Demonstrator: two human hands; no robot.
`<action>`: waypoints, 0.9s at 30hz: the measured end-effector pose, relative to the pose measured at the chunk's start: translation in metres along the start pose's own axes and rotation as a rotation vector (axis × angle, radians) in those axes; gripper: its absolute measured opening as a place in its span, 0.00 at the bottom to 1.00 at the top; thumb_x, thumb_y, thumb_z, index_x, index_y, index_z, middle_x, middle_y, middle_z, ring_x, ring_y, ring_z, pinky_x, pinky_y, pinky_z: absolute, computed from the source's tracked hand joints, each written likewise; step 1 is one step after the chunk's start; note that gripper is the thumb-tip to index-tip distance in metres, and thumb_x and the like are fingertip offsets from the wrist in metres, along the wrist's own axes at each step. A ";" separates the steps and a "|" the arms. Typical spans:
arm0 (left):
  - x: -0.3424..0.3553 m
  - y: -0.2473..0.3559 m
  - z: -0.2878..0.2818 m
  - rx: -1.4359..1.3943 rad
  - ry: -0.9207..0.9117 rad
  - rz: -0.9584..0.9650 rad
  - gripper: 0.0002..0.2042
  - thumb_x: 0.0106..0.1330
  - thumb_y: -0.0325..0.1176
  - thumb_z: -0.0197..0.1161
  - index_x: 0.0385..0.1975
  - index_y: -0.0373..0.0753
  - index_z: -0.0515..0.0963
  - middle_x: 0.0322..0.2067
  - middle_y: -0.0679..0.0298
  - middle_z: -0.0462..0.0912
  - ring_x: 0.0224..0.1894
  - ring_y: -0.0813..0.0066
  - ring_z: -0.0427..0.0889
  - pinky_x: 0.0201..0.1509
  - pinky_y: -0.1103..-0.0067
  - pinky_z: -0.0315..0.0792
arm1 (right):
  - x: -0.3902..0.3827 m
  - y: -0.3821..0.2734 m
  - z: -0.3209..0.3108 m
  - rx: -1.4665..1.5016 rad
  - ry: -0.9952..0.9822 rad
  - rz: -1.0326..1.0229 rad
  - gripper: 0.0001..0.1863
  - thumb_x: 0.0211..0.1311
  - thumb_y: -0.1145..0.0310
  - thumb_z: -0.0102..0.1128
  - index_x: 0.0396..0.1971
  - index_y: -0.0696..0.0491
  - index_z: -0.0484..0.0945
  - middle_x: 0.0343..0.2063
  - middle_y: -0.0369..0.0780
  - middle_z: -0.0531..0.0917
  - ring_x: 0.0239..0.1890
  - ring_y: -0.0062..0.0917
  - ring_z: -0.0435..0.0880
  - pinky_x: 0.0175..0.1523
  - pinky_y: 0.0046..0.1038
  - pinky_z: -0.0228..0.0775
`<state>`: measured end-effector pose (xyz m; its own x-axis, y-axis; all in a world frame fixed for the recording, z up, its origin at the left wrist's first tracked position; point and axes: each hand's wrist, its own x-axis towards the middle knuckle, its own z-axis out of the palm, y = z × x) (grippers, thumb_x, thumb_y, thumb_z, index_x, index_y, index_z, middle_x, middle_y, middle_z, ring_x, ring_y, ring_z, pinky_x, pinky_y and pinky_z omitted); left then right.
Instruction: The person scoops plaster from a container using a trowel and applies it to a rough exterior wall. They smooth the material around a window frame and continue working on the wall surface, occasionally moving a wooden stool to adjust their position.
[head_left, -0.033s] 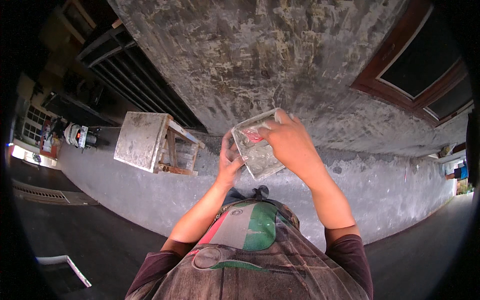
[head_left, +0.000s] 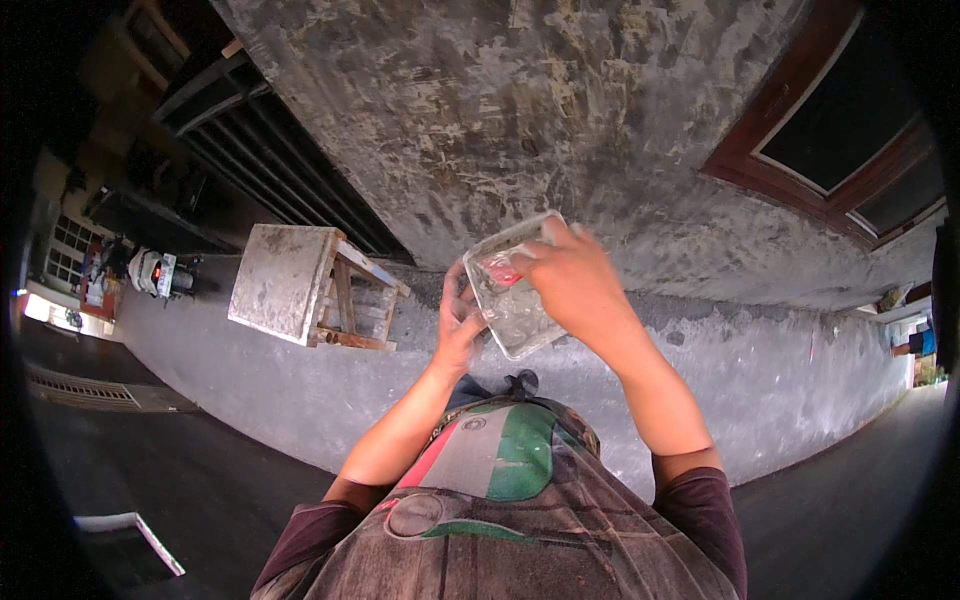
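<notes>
Left hand (head_left: 459, 328): gripping tray (head_left: 522, 324) by its left side, mid-frame
Right hand (head_left: 578, 288): pinching red piece (head_left: 502, 272) inside tray

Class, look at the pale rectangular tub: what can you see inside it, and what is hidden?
Inside the tub, a red item and greyish residue show. The right hand covers part of the right side; whatever lies behind it there cannot be seen.

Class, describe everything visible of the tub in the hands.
The tub is rectangular and open-topped, with a pale rim; it looks like plastic, smeared grey inside, where a red thing shows. It sits askew. The left hand holds its left side; the right hand reaches over its right side, hiding part.
</notes>
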<state>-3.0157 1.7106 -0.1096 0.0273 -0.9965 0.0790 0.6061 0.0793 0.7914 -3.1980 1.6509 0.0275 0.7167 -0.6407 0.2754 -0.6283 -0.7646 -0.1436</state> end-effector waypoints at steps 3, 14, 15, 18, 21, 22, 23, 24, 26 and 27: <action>0.006 0.004 -0.004 -0.049 0.006 -0.018 0.50 0.55 0.31 0.73 0.76 0.41 0.46 0.66 0.51 0.69 0.67 0.60 0.72 0.70 0.66 0.69 | -0.006 0.002 0.017 -0.027 -0.079 -0.036 0.15 0.53 0.74 0.59 0.40 0.49 0.87 0.41 0.37 0.86 0.57 0.38 0.77 0.58 0.43 0.72; 0.016 0.004 -0.006 -0.039 0.129 -0.031 0.40 0.61 0.34 0.65 0.74 0.41 0.53 0.65 0.56 0.70 0.67 0.60 0.72 0.69 0.64 0.71 | -0.016 0.014 0.013 0.080 -0.013 -0.043 0.10 0.56 0.73 0.57 0.33 0.51 0.87 0.38 0.37 0.87 0.56 0.34 0.78 0.58 0.43 0.71; 0.013 0.004 -0.008 -0.047 0.135 -0.035 0.40 0.61 0.33 0.65 0.74 0.41 0.52 0.65 0.56 0.70 0.66 0.60 0.73 0.68 0.64 0.71 | -0.015 0.017 -0.002 0.115 -0.005 -0.021 0.10 0.56 0.73 0.57 0.34 0.51 0.87 0.38 0.37 0.87 0.56 0.33 0.78 0.58 0.43 0.71; 0.016 0.004 -0.012 -0.074 0.132 -0.045 0.41 0.61 0.32 0.65 0.74 0.42 0.52 0.63 0.56 0.72 0.64 0.62 0.75 0.65 0.65 0.74 | -0.013 0.017 0.011 0.111 0.017 -0.035 0.10 0.55 0.73 0.58 0.34 0.51 0.87 0.38 0.37 0.87 0.56 0.33 0.78 0.57 0.43 0.71; 0.023 0.006 -0.012 -0.049 0.111 -0.071 0.41 0.62 0.29 0.67 0.74 0.42 0.51 0.60 0.55 0.75 0.60 0.64 0.79 0.60 0.67 0.78 | -0.022 0.017 0.009 0.104 -0.138 -0.033 0.15 0.50 0.75 0.60 0.39 0.50 0.86 0.38 0.38 0.87 0.55 0.36 0.79 0.55 0.43 0.73; 0.021 0.010 -0.010 -0.003 0.120 -0.094 0.41 0.62 0.29 0.67 0.74 0.42 0.51 0.61 0.55 0.75 0.60 0.64 0.79 0.59 0.67 0.79 | -0.023 0.017 0.002 0.114 -0.220 -0.030 0.17 0.48 0.76 0.62 0.41 0.49 0.86 0.38 0.39 0.87 0.55 0.37 0.79 0.54 0.44 0.73; 0.021 0.012 -0.008 0.043 0.128 -0.118 0.41 0.62 0.29 0.66 0.74 0.42 0.51 0.61 0.55 0.75 0.60 0.65 0.79 0.57 0.68 0.80 | -0.021 0.021 -0.006 0.144 -0.172 -0.017 0.17 0.48 0.77 0.61 0.41 0.50 0.86 0.38 0.40 0.87 0.53 0.39 0.80 0.53 0.44 0.74; 0.020 0.012 -0.008 -0.003 0.138 -0.103 0.41 0.62 0.29 0.66 0.74 0.43 0.51 0.61 0.55 0.75 0.59 0.65 0.79 0.56 0.68 0.81 | -0.021 0.024 -0.012 0.179 -0.125 0.002 0.17 0.49 0.77 0.60 0.41 0.50 0.86 0.37 0.41 0.87 0.51 0.40 0.81 0.52 0.44 0.74; 0.020 0.010 -0.006 -0.096 0.160 -0.071 0.41 0.62 0.29 0.66 0.74 0.43 0.51 0.61 0.55 0.75 0.58 0.65 0.80 0.53 0.68 0.82 | -0.022 0.023 -0.003 0.189 -0.137 0.021 0.18 0.49 0.78 0.59 0.42 0.51 0.86 0.38 0.43 0.87 0.47 0.44 0.83 0.51 0.45 0.76; 0.025 0.011 -0.002 -0.089 0.176 -0.075 0.41 0.62 0.28 0.66 0.74 0.43 0.51 0.61 0.56 0.75 0.58 0.65 0.80 0.52 0.67 0.83 | -0.021 0.019 0.009 0.153 -0.193 0.030 0.18 0.50 0.78 0.59 0.42 0.52 0.85 0.38 0.44 0.87 0.46 0.45 0.83 0.50 0.45 0.76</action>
<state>-3.0072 1.6860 -0.1001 0.1127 -0.9894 -0.0915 0.6792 0.0095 0.7339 -3.2224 1.6490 0.0099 0.7523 -0.6533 0.0846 -0.6073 -0.7375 -0.2954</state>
